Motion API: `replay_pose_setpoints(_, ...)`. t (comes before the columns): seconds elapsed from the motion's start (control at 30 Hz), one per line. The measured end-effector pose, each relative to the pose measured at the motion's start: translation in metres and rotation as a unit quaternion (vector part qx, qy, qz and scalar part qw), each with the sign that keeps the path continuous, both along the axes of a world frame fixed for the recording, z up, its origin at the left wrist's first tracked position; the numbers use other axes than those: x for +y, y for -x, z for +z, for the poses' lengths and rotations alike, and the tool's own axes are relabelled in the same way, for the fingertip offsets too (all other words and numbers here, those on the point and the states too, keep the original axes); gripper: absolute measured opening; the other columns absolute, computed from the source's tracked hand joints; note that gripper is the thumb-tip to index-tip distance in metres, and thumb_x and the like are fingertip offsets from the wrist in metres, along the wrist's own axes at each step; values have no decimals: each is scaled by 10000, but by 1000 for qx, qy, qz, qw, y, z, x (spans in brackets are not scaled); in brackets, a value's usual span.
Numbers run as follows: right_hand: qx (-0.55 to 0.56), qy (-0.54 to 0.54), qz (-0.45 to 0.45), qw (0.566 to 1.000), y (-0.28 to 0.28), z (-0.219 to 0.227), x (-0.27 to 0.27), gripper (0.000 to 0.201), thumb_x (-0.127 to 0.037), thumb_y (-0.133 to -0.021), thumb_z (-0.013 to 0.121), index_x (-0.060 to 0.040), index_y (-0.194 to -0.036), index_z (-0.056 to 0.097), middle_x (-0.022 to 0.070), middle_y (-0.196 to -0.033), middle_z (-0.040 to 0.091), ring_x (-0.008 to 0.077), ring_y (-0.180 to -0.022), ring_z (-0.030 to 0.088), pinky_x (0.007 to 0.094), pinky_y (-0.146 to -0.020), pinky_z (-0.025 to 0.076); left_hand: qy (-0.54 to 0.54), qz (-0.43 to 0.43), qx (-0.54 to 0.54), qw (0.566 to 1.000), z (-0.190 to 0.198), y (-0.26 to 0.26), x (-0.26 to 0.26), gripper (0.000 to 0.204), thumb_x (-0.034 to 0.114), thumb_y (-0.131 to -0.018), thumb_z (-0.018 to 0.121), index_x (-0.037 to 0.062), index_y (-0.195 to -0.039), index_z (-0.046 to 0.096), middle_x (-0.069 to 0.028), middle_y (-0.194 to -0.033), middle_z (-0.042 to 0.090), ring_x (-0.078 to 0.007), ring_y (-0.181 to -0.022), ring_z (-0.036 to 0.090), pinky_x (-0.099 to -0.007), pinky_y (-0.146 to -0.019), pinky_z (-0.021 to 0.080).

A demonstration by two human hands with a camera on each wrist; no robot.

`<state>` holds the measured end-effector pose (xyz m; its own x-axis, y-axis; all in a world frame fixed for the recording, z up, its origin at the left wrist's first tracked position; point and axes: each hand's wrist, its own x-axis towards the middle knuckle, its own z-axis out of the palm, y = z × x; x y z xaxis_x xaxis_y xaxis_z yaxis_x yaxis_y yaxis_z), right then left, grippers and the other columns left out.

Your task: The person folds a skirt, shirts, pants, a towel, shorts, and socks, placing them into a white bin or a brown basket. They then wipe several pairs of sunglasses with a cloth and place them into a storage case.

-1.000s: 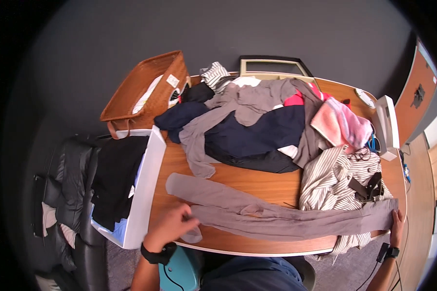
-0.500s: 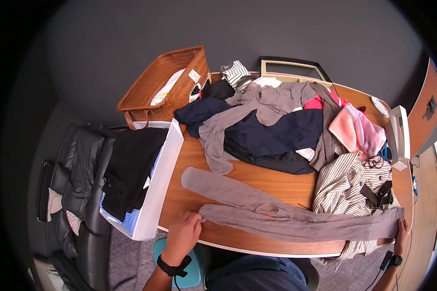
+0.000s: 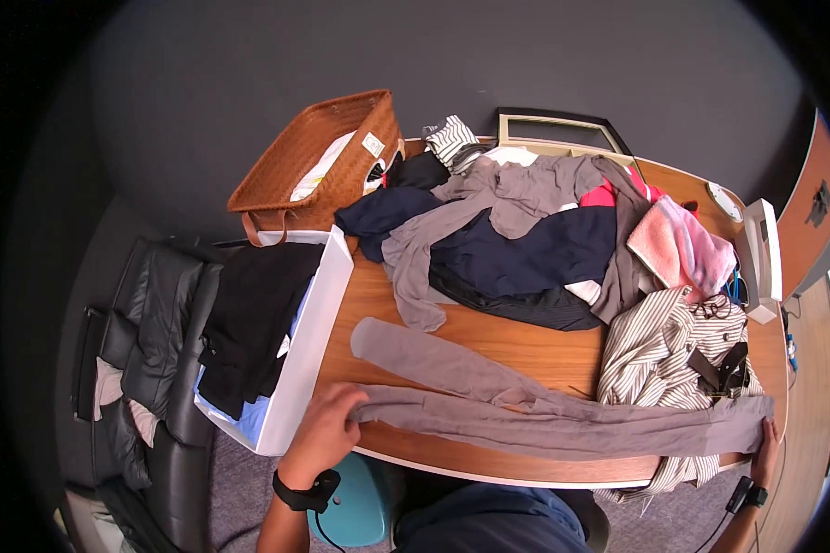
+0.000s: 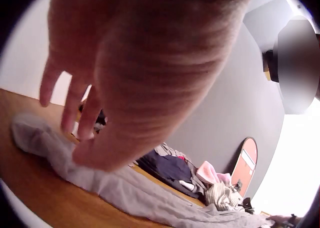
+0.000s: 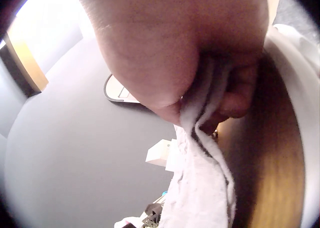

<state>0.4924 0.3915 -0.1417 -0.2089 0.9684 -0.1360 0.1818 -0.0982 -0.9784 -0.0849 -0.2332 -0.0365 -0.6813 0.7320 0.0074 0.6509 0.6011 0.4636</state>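
Grey trousers [image 3: 563, 429] lie stretched sideways along the table's near edge, one leg splayed toward the back. My left hand [image 3: 325, 431] pinches the end of the nearer leg between thumb and forefinger. The left wrist view shows the other fingers [image 4: 70, 103] of that hand hanging straight, with the thumb over the cloth. At the far right, my right hand [image 3: 767, 453] grips the waist end. In the right wrist view, the folded grey cloth [image 5: 202, 105] runs between its thumb and curled fingers.
A striped shirt [image 3: 650, 350] lies partly under the trousers. Behind is a heap of dark blue [image 3: 535, 249] and grey clothes, with a pink towel [image 3: 682, 244]. A white box [image 3: 314, 341] with dark clothes and a wicker basket [image 3: 277, 198] stand at the left.
My left hand took hold of the leg end and drew it left, straightening the nearer leg. My right hand keeps its grip on the waist end.
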Motion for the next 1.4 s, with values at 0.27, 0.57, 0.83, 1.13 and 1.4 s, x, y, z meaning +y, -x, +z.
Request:
replay_pose_setpoints(0.27, -32, 30, 31, 999, 9, 13, -14, 367, -271, -972, 539, -26, -1245, 538, 69, -1193, 593, 156, -1135, 540, 300, -1008, 407, 17, 71, 51, 996, -46, 25, -21, 361, 61, -728, 653, 7, -1079, 589, -187, -963, 590, -371, -947, 566, -445, -842, 464)
replay_pose_setpoints(0.57, -15, 37, 67, 997, 59, 58, -54, 175, -176, -965, 560, -35, -1054, 613, -5, -968, 649, 81, -814, 593, 230, -754, 472, 30, 167, -89, 982, -50, 34, -14, 309, 84, -779, 709, 5, -1043, 567, -111, -756, 521, -254, -716, 543, -369, -664, 448)
replay_pose_setpoints(0.83, 47, 3, 26, 999, 42, 43, -45, 170, -183, -959, 564, -76, -1088, 595, -36, -963, 623, 72, -876, 577, 231, -781, 460, -133, 133, -132, 973, -6, 29, 7, 86, 16, -898, 585, 25, -897, 500, -38, -756, 548, -139, -702, 583, -269, -606, 431)
replay_pose_setpoints(1.13, 61, 7, -13, 998, 10, 21, -25, 244, -295, -956, 545, -95, -1092, 573, 4, -1074, 574, 123, -1033, 527, 291, -920, 421, -451, 129, -239, 850, 30, 59, 37, 83, 27, -954, 501, 42, -1035, 491, -32, -798, 586, -96, -622, 562, -224, -574, 456)
replay_pose_setpoints(1.4, 38, -1, -13, 999, -3, 11, -14, 309, -327, -968, 536, -79, -1148, 571, 7, -1149, 569, 130, -1080, 517, 304, -955, 406, -119, 79, -114, 983, -56, 91, 47, 350, 51, -805, 707, 30, -1120, 558, -100, -925, 609, -183, -794, 591, -295, -690, 475)
